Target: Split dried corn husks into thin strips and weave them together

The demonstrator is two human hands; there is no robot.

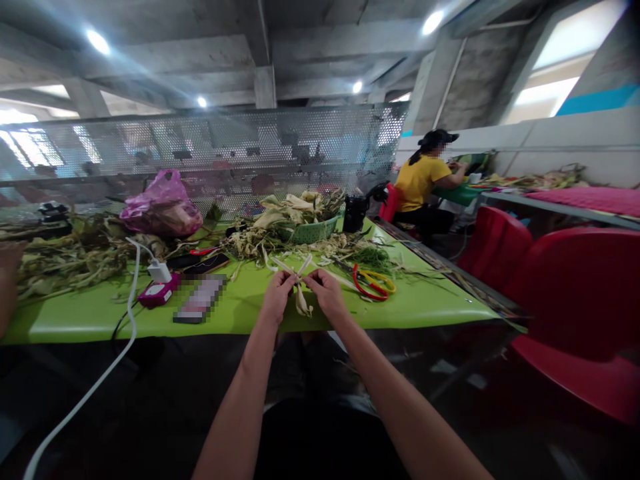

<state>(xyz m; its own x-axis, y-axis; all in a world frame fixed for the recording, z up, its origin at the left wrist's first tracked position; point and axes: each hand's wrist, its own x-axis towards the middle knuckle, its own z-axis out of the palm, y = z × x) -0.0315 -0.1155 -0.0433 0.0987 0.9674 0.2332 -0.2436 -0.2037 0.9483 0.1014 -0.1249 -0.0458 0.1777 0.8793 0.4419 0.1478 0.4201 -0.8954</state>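
Observation:
Above the front edge of the green table point(240, 310), both hands pinch one small piece made of pale dried husk strips point(301, 303). My left hand point(279, 293) is closed on its left side, thumb against fingers. From the right, my right hand point(323, 290) grips it the same way. Two thin strips stick up and cross between the fingertips, and a bunched end hangs below. The fingers hide the spot where the strips meet. To the right of my right hand lie scissors with red handles point(364, 288) and another pair with yellow handles point(386, 281).
A green basket point(313, 232) heaped with dried husks stands behind my hands, with loose husks around it. On the left are a phone point(201, 300), a purple power socket point(159, 291), a white cable point(134, 313) and a pink plastic bag point(163, 207). Red chairs point(575, 293) and a seated person point(423, 177) are at right.

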